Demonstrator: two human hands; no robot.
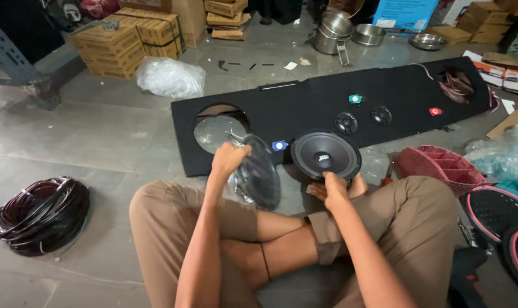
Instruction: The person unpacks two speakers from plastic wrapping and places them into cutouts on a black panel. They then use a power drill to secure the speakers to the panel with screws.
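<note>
Two hands were busy, apart from each other, each on its own speaker. Person sat cross-legged on the grey concrete floor [99,137]. Left hand [229,159] was closed on the top rim of a round black speaker wrapped in clear plastic film [258,171], held on edge and tilted, just above the left knee. Right hand [329,188] rested fingers on the near rim of a bare round black speaker with a dark cone [325,155], which lay cone-up at the front edge of the long black felt-covered panel [304,102]; whether those fingers were pinching the rim or only touching it, I couldn't tell.

At 9 o'clock from the knees: a coil of dark red and black cable [39,214]. At 3 o'clock: a red plastic compartment basket [441,165].

Farther out, the panel had a large round cut-out [220,126] at 11 o'clock, still empty, just beyond the wrapped unit. Two small black tweeters [362,119] sat mid-panel at 1 o'clock. Past that: a crumpled clear plastic bag [169,77], stacked brown cardboard cartons [125,40], steel pots [334,31] at 12.

My read on handling: keep grips on rims only, fingers off the cones, and steady the bare unit flat while the wrapped one is stripped of film.
</note>
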